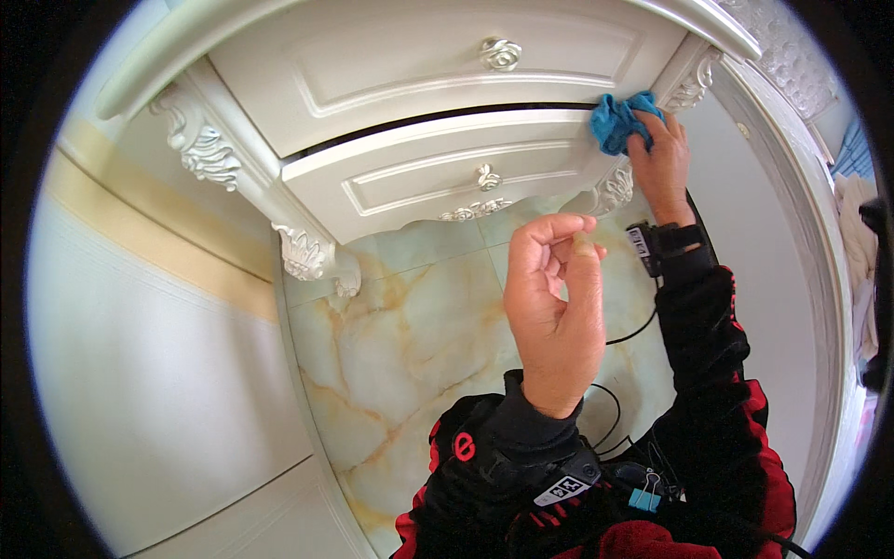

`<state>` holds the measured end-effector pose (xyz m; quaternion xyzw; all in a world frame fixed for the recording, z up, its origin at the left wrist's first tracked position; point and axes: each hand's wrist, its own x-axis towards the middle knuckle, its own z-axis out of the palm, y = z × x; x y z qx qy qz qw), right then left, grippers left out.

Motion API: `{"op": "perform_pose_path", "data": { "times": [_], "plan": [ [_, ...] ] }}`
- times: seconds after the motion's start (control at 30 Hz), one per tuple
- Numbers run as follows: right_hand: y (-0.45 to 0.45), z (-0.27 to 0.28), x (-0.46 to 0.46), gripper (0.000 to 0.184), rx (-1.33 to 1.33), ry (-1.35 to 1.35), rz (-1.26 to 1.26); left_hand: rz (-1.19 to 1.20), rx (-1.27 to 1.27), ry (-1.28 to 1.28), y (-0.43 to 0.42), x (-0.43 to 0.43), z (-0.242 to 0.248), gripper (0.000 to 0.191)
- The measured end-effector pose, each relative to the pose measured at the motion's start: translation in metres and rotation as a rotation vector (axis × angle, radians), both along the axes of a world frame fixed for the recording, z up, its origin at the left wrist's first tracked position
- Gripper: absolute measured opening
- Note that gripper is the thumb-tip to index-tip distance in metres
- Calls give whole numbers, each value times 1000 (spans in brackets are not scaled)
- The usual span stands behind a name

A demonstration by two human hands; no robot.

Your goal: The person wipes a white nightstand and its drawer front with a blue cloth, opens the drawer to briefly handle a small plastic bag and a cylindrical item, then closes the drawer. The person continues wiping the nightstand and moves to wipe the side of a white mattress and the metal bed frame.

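Note:
A crumpled blue cloth [614, 126] is in my right hand [660, 157], pressed at the right end of the lower drawer [433, 171] of a white carved nightstand. That drawer has a flower-shaped knob [489, 177], and a dark gap runs along its top edge. Above it is the upper drawer [419, 63], with a rose-shaped knob [500, 54]. My left hand [555, 300] hovers in front of the nightstand with curled fingers, the thumb near the fingertips. Nothing shows between its fingers.
Marbled floor tiles [412, 335] lie below. A white panel [174, 391] stands close on the left, and a pale bed side panel [761, 230] on the right. A black cable [632, 332] hangs from my right wrist device. Carved feet [304, 255] stick out under the nightstand.

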<state>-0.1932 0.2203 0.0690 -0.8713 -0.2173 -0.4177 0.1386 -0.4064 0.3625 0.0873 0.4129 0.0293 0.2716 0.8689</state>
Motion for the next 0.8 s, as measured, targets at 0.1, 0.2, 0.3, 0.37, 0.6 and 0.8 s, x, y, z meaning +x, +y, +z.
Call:
{"op": "perform_pose_path", "data": {
  "times": [0.1, 0.2, 0.3, 0.37, 0.6, 0.8],
  "plan": [
    [6, -8, -2, 34, -55, -18, -78, -10, 9, -40, -2, 1, -3, 15],
    [43, -13, -15, 36, -64, -88, 21, -22, -2, -47, -6, 2, -5, 15],
    [91, -14, -37, 39, -69, -105, 146, -11, 23, -83, -7, 3, -8, 16],
    [123, -12, -50, 40, -70, -99, 203, -9, 21, -91, -7, 3, -9, 17],
    [228, -11, -88, 12, -40, -136, 508, 128, 84, -114, -5, 0, -1, 16],
    [260, -15, -99, 15, -28, -117, 601, 318, 196, -152, -3, -3, -2, 18]
  ]
}}
